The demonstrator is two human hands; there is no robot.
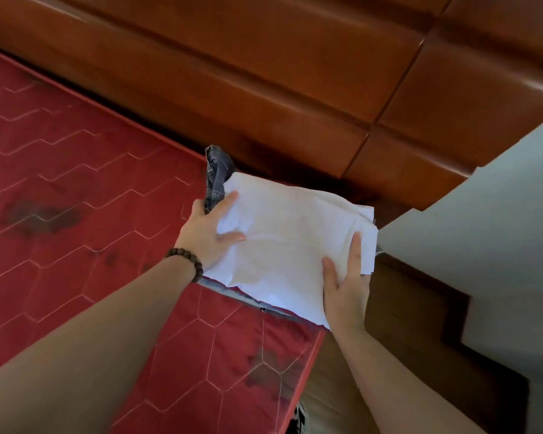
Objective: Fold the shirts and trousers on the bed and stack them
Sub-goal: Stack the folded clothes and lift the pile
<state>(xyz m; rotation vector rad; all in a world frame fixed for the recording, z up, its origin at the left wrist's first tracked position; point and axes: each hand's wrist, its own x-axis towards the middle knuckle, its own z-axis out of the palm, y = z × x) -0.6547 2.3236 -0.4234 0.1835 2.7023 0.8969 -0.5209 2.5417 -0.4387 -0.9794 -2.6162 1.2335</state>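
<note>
Judging from how things lie, the person is near the end of one cycle of the work: a folded white shirt (289, 242) sits at the corner of the red mattress (76, 170), close to the wooden headboard (264, 73), and it lies on top of a grey denim garment (216, 175), probably trousers, of which only a bunched end at the far side and a thin edge at the near side are visible. The left hand (206, 234) rests at the left edge of the shirt with fingers spread and fairly straight, the thumb and one finger lying on the white cloth; whether the lower fingers reach under the pile cannot be seen. The right hand (347, 286) is at the right near corner, with fingers straight along the top of the cloth and the thumb apart, so it seems to press or steady the shirt and not to grip it. The shirt is a little wrinkled but it has a compact, roughly square shape, so its folding looks finished, and the stacking on the denim piece looks done or almost done. The denim end that sticks out is not tidy, so it may need some correction. No other clothes appear on the visible part of the mattress, but the view covers only this corner, so how many garments remain cannot be told.
</note>
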